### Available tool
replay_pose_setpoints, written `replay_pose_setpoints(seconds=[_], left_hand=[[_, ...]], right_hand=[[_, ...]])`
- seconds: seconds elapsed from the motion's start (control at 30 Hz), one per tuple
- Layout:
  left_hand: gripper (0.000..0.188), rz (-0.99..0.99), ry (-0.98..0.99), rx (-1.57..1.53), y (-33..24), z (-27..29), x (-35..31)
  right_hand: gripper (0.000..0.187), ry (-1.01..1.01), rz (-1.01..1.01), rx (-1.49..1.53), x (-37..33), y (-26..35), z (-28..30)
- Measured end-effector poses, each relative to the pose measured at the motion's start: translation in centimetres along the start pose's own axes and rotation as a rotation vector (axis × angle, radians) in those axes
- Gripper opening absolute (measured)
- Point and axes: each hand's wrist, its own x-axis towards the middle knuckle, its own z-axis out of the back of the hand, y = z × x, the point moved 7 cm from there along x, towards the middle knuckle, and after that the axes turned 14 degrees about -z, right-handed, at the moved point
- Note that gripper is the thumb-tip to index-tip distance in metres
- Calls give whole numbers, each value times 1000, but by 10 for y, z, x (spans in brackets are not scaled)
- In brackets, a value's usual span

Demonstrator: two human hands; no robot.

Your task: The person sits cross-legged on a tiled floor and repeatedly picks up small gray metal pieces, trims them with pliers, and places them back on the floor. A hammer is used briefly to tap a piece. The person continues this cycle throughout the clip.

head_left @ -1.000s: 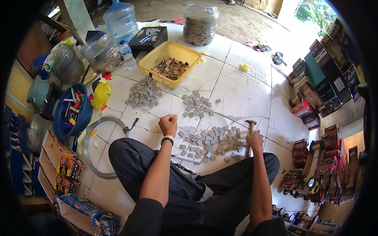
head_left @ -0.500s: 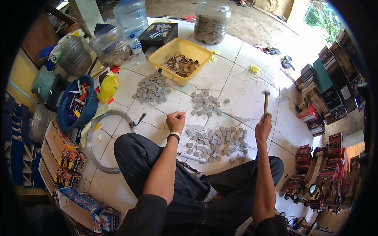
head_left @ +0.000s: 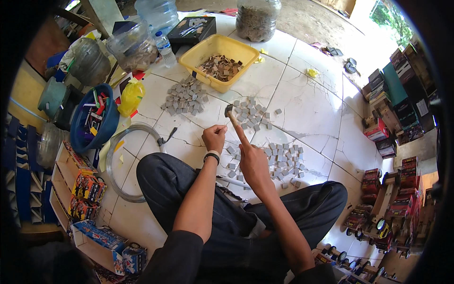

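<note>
My right hand [head_left: 256, 166] is wrapped round the wooden handle of a small hammer [head_left: 240, 132]. Its dark head is raised just beyond my left hand [head_left: 215, 138]. The fingertips of that left hand are pinched together over the tiled floor; what they hold, if anything, is too small to make out. Small grey square pieces [head_left: 285, 159] lie scattered to the right of my hands, some with thin sticks poking out. A looser cluster of grey squares [head_left: 253, 112] lies beyond the hammer head, and a denser pile of grey squares [head_left: 185, 96] is farther left.
A yellow basin [head_left: 240, 78] of brown and grey pieces stands ahead. Left are a coil of clear tubing or wire [head_left: 112, 176], a blue tub [head_left: 105, 138] and a yellow bag [head_left: 131, 98]. Toy trucks [head_left: 88, 189] line the left side; more toy vehicles [head_left: 362, 216] line the right.
My right hand has swung the hammer leftward, from out at the right to close beside my left hand. The left hand stays pinched in nearly the same place.
</note>
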Motion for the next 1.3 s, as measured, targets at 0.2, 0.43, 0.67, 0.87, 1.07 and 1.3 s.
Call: replay_pose_setpoints(seconds=[0.2, 0.43, 0.67, 0.87, 1.07, 1.3], left_hand=[[10, -6, 2, 38, -8, 1, -1], [10, -11, 18, 49, -7, 0, 1], [8, 56, 2, 11, -2, -1, 0], [9, 12, -1, 45, -6, 1, 0], [8, 18, 19, 34, -10, 1, 1], [7, -19, 16, 74, -12, 2, 1]], right_hand=[[76, 12, 7, -44, 4, 2, -18], [84, -156, 87, 49, -2, 4, -9], [76, -35, -63, -50, 14, -7, -22], [73, -74, 5, 7, 0, -2, -18], [85, -10, -65, -67, 7, -5, -25], [82, 7, -55, -69, 1, -9, -29]])
